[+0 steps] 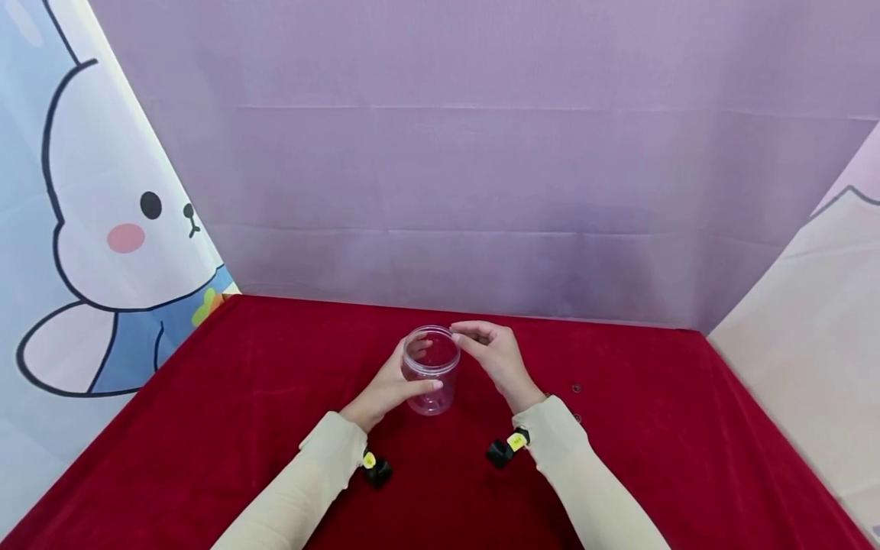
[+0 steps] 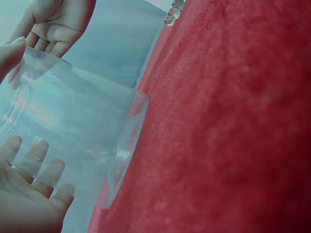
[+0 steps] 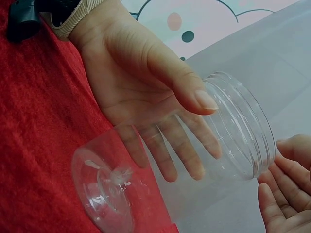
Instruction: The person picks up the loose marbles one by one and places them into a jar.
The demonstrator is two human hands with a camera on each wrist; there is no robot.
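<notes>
A clear plastic jar (image 1: 431, 389) with no lid stands upright on the red cloth. My left hand (image 1: 395, 388) grips its side, thumb on the near side and fingers round the far side, as the right wrist view also shows through the clear wall (image 3: 146, 145). At the jar's rim is my right hand (image 1: 490, 353), its thumb and fingertips bent loosely beside the mouth. In the right wrist view a gap shows between the thumb and fingers of the right hand (image 3: 289, 189), and no held thing is visible there.
A red velvety cloth (image 1: 275, 367) covers the table. Small dark rings (image 1: 576, 388) lie to the right of the right hand. Clear bead-like pieces (image 2: 170, 19) appear at the top of the left wrist view. A lilac curtain (image 1: 481, 191) hangs behind.
</notes>
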